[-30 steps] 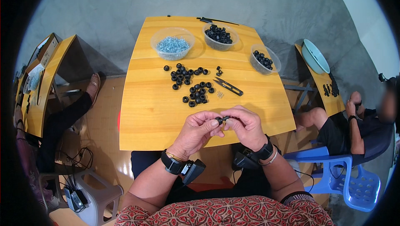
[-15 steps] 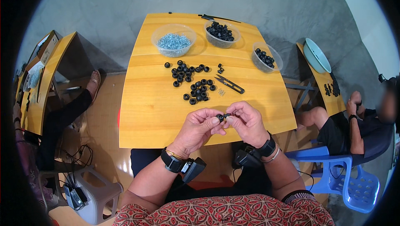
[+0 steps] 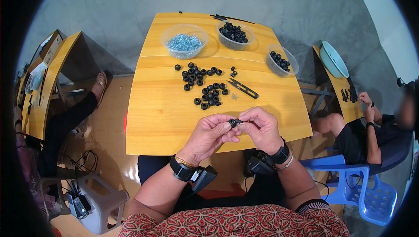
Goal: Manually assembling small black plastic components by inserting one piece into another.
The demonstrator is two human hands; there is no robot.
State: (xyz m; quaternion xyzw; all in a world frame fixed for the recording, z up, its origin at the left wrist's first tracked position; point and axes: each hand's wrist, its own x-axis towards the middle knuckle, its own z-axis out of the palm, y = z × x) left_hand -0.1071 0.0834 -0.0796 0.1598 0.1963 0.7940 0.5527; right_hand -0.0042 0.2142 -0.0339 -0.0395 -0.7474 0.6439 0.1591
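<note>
My left hand (image 3: 211, 133) is closed on a round black part (image 3: 232, 123) with a hole, pinched between thumb and fingertips above the near part of the table. Against its right side, my right hand (image 3: 261, 130) pinches a small black piece (image 3: 238, 121), mostly covered by the fingers. Beyond my hands lie two loose clusters of round black parts (image 3: 211, 95) with holes. Black thread snips (image 3: 243, 88) rest to their right, beside a tiny heap of clear bits (image 3: 234, 96) and a few small black pieces (image 3: 233, 71).
On the yellow table (image 3: 161, 119) stand a clear bowl of bluish bits (image 3: 185, 53) and two clear bowls of black parts (image 3: 234, 44) (image 3: 293, 69). A thin black tool (image 3: 233, 18) lies at the far edge. People sit at side tables; a blue chair (image 3: 349, 171) is at right.
The small black piece in my right hand has tilted and sits closer against the round part. My hands stay nearly in place. The person at right has moved a hand toward their table.
</note>
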